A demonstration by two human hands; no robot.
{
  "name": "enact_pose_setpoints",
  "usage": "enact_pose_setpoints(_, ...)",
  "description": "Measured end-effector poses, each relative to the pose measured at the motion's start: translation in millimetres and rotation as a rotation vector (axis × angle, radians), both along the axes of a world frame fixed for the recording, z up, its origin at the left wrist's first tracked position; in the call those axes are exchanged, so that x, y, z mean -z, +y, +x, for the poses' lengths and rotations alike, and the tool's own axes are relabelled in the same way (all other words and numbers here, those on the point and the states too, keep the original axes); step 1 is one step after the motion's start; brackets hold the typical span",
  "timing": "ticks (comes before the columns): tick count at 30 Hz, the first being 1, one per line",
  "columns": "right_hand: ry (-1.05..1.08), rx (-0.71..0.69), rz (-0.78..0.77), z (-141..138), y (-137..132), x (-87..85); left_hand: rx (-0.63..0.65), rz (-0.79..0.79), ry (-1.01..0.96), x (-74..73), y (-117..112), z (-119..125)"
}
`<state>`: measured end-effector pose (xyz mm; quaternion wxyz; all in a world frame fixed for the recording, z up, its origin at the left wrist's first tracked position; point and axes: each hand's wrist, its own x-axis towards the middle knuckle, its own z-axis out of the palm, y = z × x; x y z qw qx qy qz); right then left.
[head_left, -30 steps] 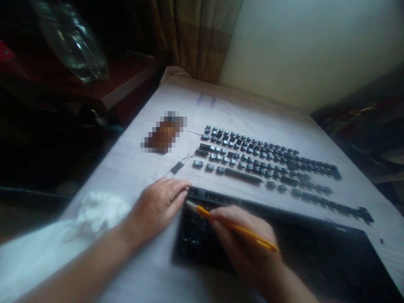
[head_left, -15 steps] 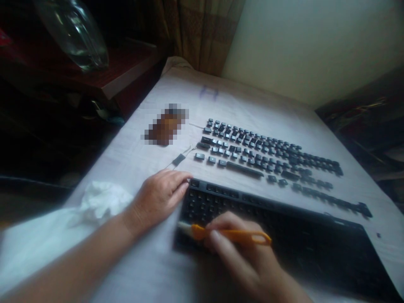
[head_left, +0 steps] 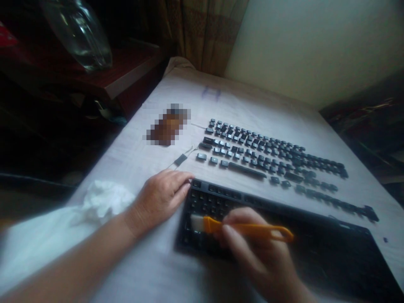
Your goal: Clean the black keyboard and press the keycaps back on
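Observation:
A black keyboard base (head_left: pixel 268 235) with its keycaps off lies tilted across the front of the pale sheet. My left hand (head_left: pixel 164 191) is closed at its upper left corner, fingers and thumb pressed against the edge. Over its left part, my right hand (head_left: pixel 252 240) grips an orange brush (head_left: pixel 274 232) by the handle. The pale bristles (head_left: pixel 198 223) are down at the left-hand key positions; motion blur hides exactly how they touch. Behind the base, the loose black keycaps (head_left: pixel 249 162) are laid out in rows, with the long space bar (head_left: pixel 247 169) among them.
A wire tool with a dark grip (head_left: pixel 181 159) and a blurred-out brown item (head_left: pixel 168 126) lie left of the keycaps. Crumpled white cloth (head_left: pixel 104 202) is by my left forearm. A glass jug (head_left: pixel 85 40) stands on a dark red table (head_left: pixel 132 67) at the upper left.
My right hand has moved the brush rightward and slightly up over the keyboard base. My left hand stays at the corner; the whole view has shifted slightly.

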<state>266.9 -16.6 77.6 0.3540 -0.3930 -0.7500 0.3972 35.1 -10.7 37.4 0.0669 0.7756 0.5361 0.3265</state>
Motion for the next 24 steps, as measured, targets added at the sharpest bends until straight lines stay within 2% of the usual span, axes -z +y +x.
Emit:
enact_pose_setpoints(2, -0.099, -0.107, 0.085, 1.2, 0.2, -4.7, -0.002, -0.005, 0.001, -0.5, -0.1, 0.2)
enact_pose_setpoints(5, -0.181, -0.212, 0.082, 4.9, -0.3, -9.2, -0.011, -0.005, 0.003, -0.6, 0.3, 0.5)
enact_pose_setpoints(7, -0.159, -0.179, 0.067, 6.8, -0.3, -8.8, -0.009, 0.004, 0.001, -0.5, 0.6, 0.6)
enact_pose_setpoints(10, -0.104, -0.088, 0.152, 7.2, 1.7, -8.5, -0.007, -0.002, 0.004, -0.5, 0.7, 0.6)
enact_pose_setpoints(12, -0.137, -0.121, 0.198, 7.2, 3.3, -11.7, -0.007, -0.013, 0.004, -0.7, 0.6, 0.6)
enact_pose_setpoints(16, -0.208, -0.246, 0.121, 11.1, 2.9, -17.0, -0.009, 0.001, 0.008, -0.5, 0.5, 0.5)
enact_pose_setpoints(19, -0.152, -0.146, 0.096, 14.8, 1.3, -10.6, -0.008, -0.005, 0.008, -0.2, 0.5, 0.0)
enact_pose_setpoints(22, -0.126, -0.016, 0.201, 14.5, 2.6, -3.7, -0.010, -0.012, 0.006, 0.1, 0.7, -0.5)
enact_pose_setpoints(24, -0.152, -0.042, 0.272, 12.7, 4.5, -4.2, -0.012, -0.007, 0.008, 0.4, 0.9, -0.4)
